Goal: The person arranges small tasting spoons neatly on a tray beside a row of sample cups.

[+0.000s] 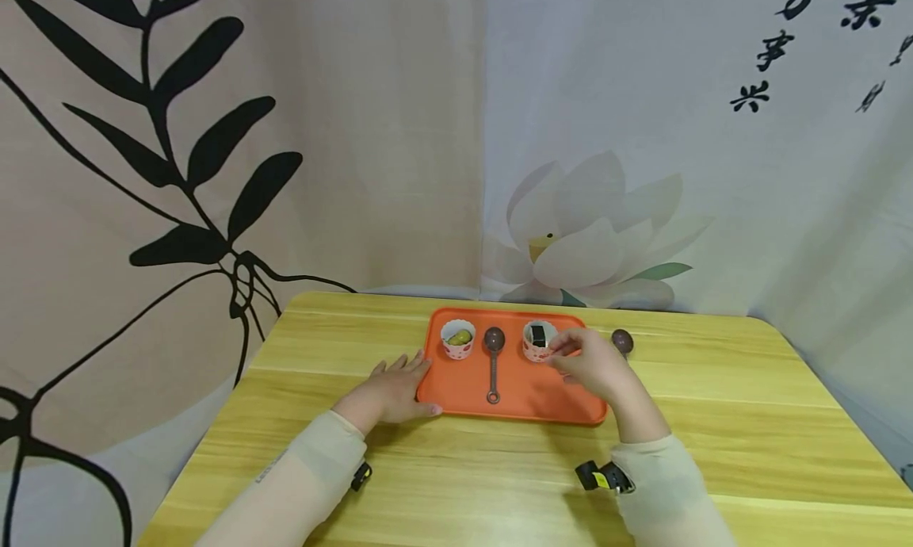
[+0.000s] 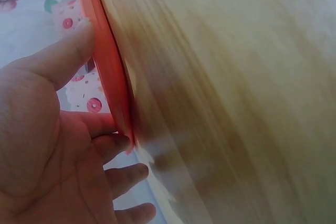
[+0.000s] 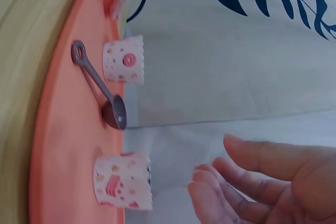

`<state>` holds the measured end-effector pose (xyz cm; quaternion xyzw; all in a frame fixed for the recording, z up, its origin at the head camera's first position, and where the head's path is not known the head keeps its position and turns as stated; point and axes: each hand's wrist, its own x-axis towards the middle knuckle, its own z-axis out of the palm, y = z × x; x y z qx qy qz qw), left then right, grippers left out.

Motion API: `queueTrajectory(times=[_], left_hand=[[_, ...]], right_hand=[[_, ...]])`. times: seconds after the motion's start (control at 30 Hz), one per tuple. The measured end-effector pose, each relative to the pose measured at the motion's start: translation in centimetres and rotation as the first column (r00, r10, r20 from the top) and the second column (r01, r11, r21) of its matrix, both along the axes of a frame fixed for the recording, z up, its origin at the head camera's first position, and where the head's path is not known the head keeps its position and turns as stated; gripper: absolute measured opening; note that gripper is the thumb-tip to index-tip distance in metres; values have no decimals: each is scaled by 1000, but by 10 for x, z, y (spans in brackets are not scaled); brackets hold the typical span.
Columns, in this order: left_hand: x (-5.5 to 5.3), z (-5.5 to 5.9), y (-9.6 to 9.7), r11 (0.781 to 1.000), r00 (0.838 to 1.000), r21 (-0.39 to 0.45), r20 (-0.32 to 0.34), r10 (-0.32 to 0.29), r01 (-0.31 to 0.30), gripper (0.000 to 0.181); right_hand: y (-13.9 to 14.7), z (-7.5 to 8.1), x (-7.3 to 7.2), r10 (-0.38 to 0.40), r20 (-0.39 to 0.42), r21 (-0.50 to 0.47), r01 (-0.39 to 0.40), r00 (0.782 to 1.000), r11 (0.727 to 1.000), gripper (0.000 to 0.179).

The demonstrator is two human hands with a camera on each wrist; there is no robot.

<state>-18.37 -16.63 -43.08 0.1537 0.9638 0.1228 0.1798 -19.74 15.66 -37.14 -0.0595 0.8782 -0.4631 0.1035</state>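
Observation:
An orange tray (image 1: 471, 392) lies on the table. My left hand (image 1: 394, 390) rests against its left end, thumb along the near edge and fingers spread; in the left wrist view the left hand (image 2: 47, 124) touches the rim. On the tray, a brown measuring spoon (image 1: 493, 361) lies between two patterned paper cups. In the left paper cup (image 1: 458, 352) sits something yellow-green (image 1: 460, 338). The right paper cup (image 1: 534, 352) contains a black-and-white piece (image 1: 538, 336). Beside that cup hovers my right hand (image 1: 590, 365), its fingers loosely bent with nothing visible between them (image 3: 262, 182).
A round dark brown object (image 1: 623, 341) lies on the table just right of the tray, partly hidden by the right hand. The wooden table (image 1: 713, 404) extends to both sides. Behind it hangs a printed curtain (image 1: 399, 135).

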Motion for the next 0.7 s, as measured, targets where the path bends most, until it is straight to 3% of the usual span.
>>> queueTrajectory(times=[0.7], left_hand=[[-1,-2,2,1000,1000,-6,9,5,-5,92]], right_hand=[[47,6,3,-34,-17,22,35,999,999,32]])
